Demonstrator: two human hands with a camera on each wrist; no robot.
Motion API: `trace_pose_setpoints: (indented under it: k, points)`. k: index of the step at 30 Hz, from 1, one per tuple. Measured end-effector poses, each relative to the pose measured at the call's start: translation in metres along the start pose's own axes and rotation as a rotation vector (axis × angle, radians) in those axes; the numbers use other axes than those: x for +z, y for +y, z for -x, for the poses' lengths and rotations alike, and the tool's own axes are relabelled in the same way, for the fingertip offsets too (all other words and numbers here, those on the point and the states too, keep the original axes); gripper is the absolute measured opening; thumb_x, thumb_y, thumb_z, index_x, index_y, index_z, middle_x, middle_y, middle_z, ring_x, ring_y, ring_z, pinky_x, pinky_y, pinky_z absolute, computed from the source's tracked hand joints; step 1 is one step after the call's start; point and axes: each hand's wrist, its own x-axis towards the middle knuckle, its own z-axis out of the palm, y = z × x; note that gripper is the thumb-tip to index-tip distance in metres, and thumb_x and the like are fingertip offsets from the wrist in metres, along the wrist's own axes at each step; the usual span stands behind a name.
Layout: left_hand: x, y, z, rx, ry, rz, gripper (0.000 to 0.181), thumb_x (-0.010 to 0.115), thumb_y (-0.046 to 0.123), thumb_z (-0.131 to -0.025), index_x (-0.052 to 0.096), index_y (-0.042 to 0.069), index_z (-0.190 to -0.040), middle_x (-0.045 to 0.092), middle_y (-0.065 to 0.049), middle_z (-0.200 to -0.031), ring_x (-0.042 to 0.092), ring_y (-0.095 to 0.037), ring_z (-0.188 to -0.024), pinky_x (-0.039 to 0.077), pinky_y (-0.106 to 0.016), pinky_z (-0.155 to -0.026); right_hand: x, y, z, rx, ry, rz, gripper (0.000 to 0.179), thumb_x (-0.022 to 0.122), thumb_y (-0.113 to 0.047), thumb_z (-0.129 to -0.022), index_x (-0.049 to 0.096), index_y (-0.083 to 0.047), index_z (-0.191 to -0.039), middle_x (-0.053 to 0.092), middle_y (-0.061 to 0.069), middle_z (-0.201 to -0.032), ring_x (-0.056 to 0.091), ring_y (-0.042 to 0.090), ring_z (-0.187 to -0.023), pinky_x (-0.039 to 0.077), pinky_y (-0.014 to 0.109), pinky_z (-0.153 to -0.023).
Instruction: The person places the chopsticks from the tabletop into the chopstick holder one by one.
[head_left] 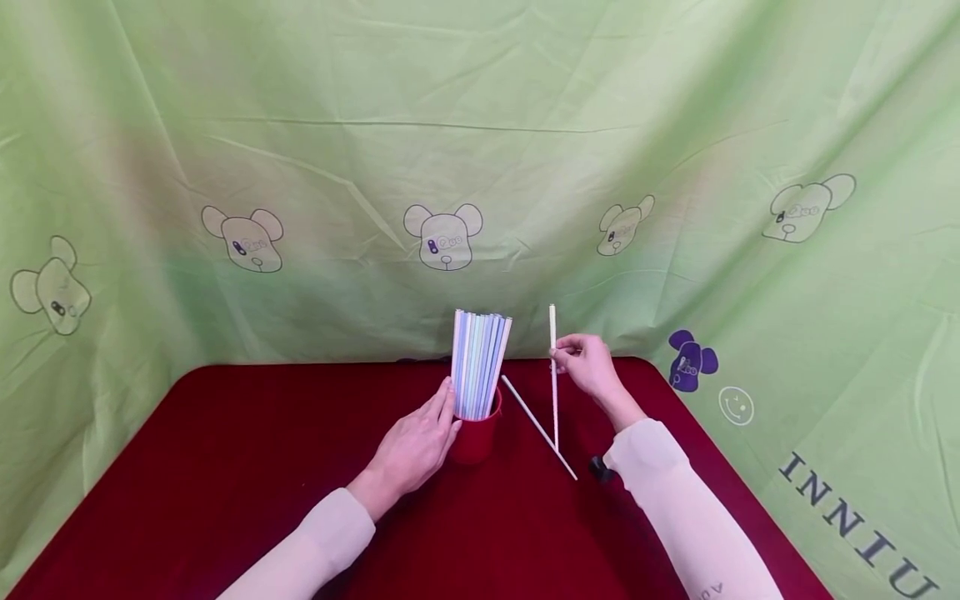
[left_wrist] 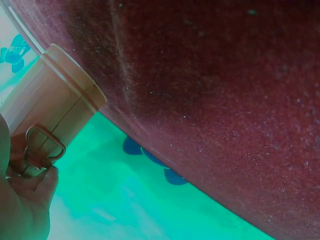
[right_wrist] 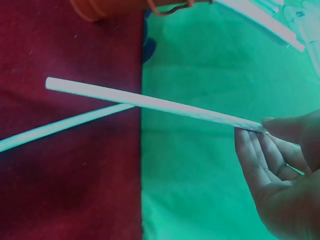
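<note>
A red cup (head_left: 474, 442) with a small loop handle (left_wrist: 44, 145) stands on the table, packed with upright pastel straws (head_left: 480, 362). My left hand (head_left: 415, 446) holds the cup near its rim, thumb on the near side and fingers along the left side of the straws. To the right of the cup, my right hand (head_left: 587, 362) pinches a whitish straw (head_left: 554, 392) in its upper part between thumb and fingertips, the straw nearly upright. A second pale straw (head_left: 528, 410) lies slantwise on the table; the held straw's lower end overlaps it in the head view.
A dark red cloth (head_left: 247, 483) covers the table. Green curtains (head_left: 337, 167) printed with bear heads hang close behind and at both sides. A small black device (head_left: 600, 468) sits by the right sleeve.
</note>
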Motion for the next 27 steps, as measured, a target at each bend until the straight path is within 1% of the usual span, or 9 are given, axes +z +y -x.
trace_pose_setpoints:
  k: [2,6,10,11,15,19,21,25,27]
  points:
    - [0.001,0.0,0.001,0.0,0.002,-0.001,0.057,0.053,0.028,-0.107,0.044,-0.011,-0.148,0.046,-0.026,-0.154,0.052,-0.029,-0.139,0.054,-0.037,-0.101,0.0,-0.007,0.0,-0.015,0.027,-0.02,0.018,0.068,0.001,-0.095,0.07,0.014,-0.107,0.073,0.023,-0.09,0.071,0.021,-0.067,0.061,0.026,-0.065]
    - [0.001,0.0,0.001,0.002,0.005,-0.007,0.057,0.052,0.028,-0.107,0.045,-0.011,-0.148,0.046,-0.026,-0.153,0.052,-0.029,-0.138,0.054,-0.037,-0.101,0.0,-0.021,0.002,-0.036,0.066,-0.127,0.022,0.068,0.001,-0.095,0.068,0.016,-0.112,0.072,0.025,-0.093,0.071,0.014,-0.067,0.063,0.029,-0.069]
    - [0.001,0.0,0.001,0.004,0.009,-0.029,0.057,0.053,0.029,-0.107,0.046,-0.01,-0.148,0.047,-0.025,-0.153,0.052,-0.028,-0.138,0.054,-0.035,-0.101,-0.002,-0.038,0.004,-0.08,0.095,-0.257,0.025,0.067,0.002,-0.096,0.065,0.019,-0.114,0.071,0.021,-0.09,0.072,0.011,-0.069,0.063,0.032,-0.073]
    - [0.001,0.0,0.0,0.005,0.012,-0.033,0.057,0.053,0.029,-0.107,0.046,-0.01,-0.147,0.047,-0.025,-0.153,0.052,-0.028,-0.138,0.054,-0.035,-0.101,-0.003,-0.042,0.004,-0.095,0.104,-0.274,0.024,0.068,0.003,-0.096,0.065,0.019,-0.113,0.072,0.019,-0.089,0.072,0.012,-0.069,0.063,0.031,-0.073]
    - [0.001,0.0,0.0,0.004,0.011,-0.026,0.056,0.053,0.028,-0.107,0.046,-0.01,-0.148,0.047,-0.025,-0.153,0.052,-0.028,-0.138,0.054,-0.036,-0.102,-0.002,-0.057,0.006,-0.162,0.138,-0.317,0.022,0.068,0.003,-0.095,0.064,0.019,-0.11,0.072,0.016,-0.088,0.072,0.013,-0.069,0.063,0.04,-0.077]
    - [0.002,-0.001,0.0,0.007,0.007,-0.02,0.057,0.052,0.028,-0.107,0.045,-0.01,-0.148,0.047,-0.026,-0.153,0.052,-0.029,-0.138,0.053,-0.036,-0.102,0.0,-0.067,0.009,-0.216,0.174,-0.362,0.02,0.068,0.003,-0.095,0.065,0.018,-0.108,0.072,0.008,-0.084,0.073,0.013,-0.07,0.063,0.039,-0.076]
    - [0.002,-0.001,0.001,0.008,0.004,-0.025,0.057,0.052,0.029,-0.107,0.045,-0.01,-0.148,0.047,-0.026,-0.153,0.052,-0.029,-0.138,0.053,-0.036,-0.102,0.002,-0.072,0.009,-0.24,0.192,-0.388,0.019,0.068,0.004,-0.095,0.064,0.019,-0.106,0.072,0.011,-0.084,0.073,0.012,-0.07,0.063,0.036,-0.075]
    - [0.001,0.0,0.001,0.012,0.011,-0.03,0.057,0.053,0.029,-0.107,0.045,-0.01,-0.148,0.047,-0.026,-0.153,0.052,-0.029,-0.138,0.053,-0.036,-0.102,0.007,-0.077,0.01,-0.28,0.213,-0.435,0.017,0.068,0.007,-0.093,0.064,0.02,-0.104,0.07,0.028,-0.089,0.074,0.013,-0.069,0.063,0.034,-0.073]
    - [0.001,0.0,0.0,0.014,0.017,-0.03,0.057,0.053,0.028,-0.107,0.045,-0.011,-0.148,0.047,-0.026,-0.152,0.053,-0.029,-0.138,0.054,-0.036,-0.102,0.01,-0.078,0.011,-0.285,0.212,-0.437,0.016,0.068,0.007,-0.093,0.064,0.019,-0.103,0.069,0.032,-0.092,0.074,0.013,-0.07,0.063,0.035,-0.073]
